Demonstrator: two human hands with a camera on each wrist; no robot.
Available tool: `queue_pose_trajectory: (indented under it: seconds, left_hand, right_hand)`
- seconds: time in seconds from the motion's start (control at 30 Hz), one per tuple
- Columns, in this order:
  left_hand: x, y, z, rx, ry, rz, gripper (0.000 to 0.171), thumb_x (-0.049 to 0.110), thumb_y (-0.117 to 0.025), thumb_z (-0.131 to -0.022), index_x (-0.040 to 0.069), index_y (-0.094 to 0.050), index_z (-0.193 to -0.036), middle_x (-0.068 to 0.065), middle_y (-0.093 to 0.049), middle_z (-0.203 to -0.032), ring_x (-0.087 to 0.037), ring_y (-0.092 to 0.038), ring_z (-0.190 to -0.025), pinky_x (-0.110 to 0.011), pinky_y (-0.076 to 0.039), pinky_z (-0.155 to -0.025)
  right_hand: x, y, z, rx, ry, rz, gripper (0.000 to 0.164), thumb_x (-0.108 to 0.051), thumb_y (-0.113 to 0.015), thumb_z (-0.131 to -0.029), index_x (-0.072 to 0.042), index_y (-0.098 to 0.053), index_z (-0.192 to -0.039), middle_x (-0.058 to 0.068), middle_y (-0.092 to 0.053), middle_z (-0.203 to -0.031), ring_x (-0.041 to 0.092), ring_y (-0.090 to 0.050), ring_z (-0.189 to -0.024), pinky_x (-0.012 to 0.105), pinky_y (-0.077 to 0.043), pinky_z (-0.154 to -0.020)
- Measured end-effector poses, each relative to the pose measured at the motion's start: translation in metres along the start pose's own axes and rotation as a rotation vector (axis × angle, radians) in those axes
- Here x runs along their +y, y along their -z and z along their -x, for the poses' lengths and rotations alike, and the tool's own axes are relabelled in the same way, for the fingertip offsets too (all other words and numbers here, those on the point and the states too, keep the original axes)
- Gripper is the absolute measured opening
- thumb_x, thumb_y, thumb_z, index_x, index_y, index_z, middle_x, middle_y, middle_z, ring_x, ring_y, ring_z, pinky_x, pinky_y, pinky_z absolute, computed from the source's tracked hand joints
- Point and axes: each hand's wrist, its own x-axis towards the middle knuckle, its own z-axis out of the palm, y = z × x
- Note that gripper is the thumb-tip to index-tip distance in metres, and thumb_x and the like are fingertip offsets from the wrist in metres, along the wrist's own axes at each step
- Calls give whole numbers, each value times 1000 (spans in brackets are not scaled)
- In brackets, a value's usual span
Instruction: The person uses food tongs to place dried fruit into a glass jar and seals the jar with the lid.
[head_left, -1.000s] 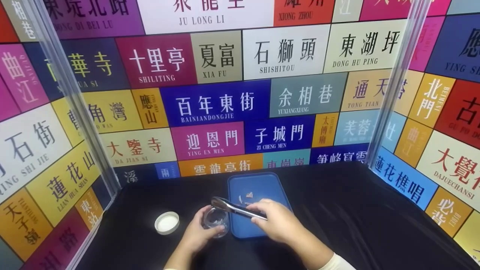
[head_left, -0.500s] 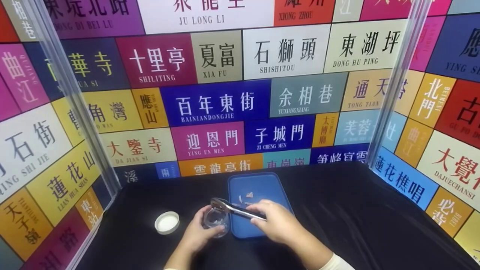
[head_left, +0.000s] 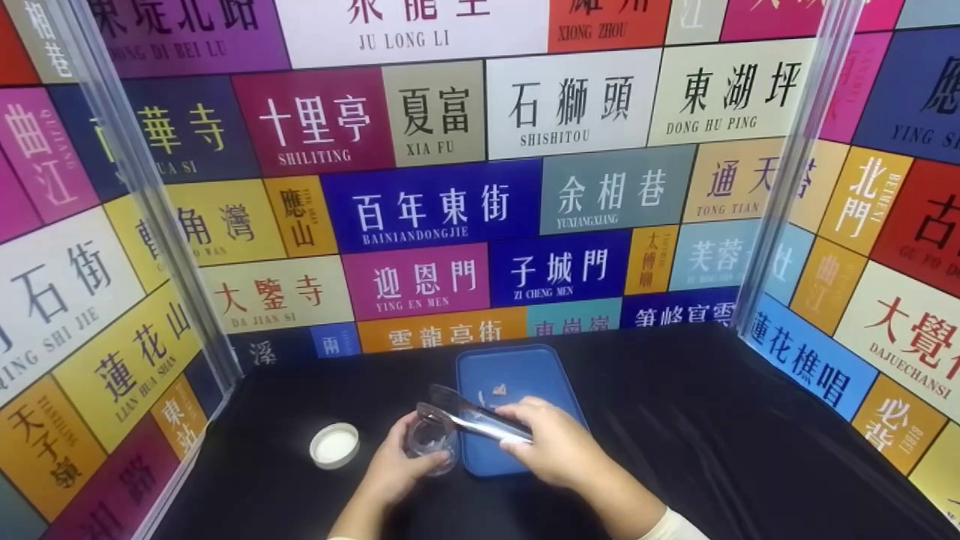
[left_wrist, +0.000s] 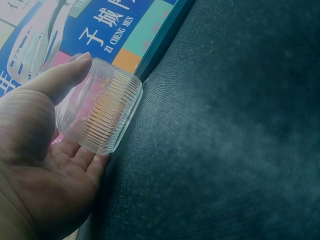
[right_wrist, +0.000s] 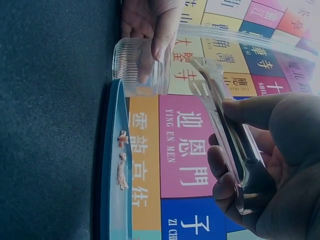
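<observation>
A clear ribbed jar (head_left: 433,444) stands on the black cloth, with no lid on it. My left hand (head_left: 397,461) grips its side, thumb near the rim and fingers round the wall, as the left wrist view shows with the jar (left_wrist: 107,107). Small pale bits show inside the jar. In my right hand (head_left: 555,444) I hold metal tongs (right_wrist: 237,145), thumb on one arm and fingers on the other. The tongs' tips are spread apart above the jar's mouth, and nothing shows between them.
Right of the jar lies a blue tray (head_left: 495,459), its edge close to the glass. Several small pale, pinkish pieces (right_wrist: 122,172) lie on it. A round white lid (head_left: 334,445) rests on the black cloth to the left. Panels with printed signs (head_left: 431,206) stand behind.
The tongs' tips, close together in the earlier frames, have spread apart over the jar. Both hands, the jar, the tray and the lid stay where they were.
</observation>
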Motion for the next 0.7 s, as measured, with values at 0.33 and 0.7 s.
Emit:
queue_pose_trajectory:
  seconds: [0.33,0.7]
  left_hand:
    - [2,0,1,1,-6,-7,92,25,-95,-77,7,-49,-156,-20,-63,-151,-37,-60,-137,-61,-41,-121]
    - [2,0,1,-6,-8,2,93,23,-95,-77,5,-49,-156,-21,-62,-151,-37,-60,-136,-56,-42,-120]
  right_hand:
    - [11,3,-3,38,-41,4,44,-28,-80,-94,-18,-74,-136,-1,-74,-120,16,-67,-107,46,-57,-97]
    - [36,6,-9,82,-137,2,43,-23,-82,-92,-15,-74,-134,5,-75,-128,26,-69,-121,51,-55,-108]
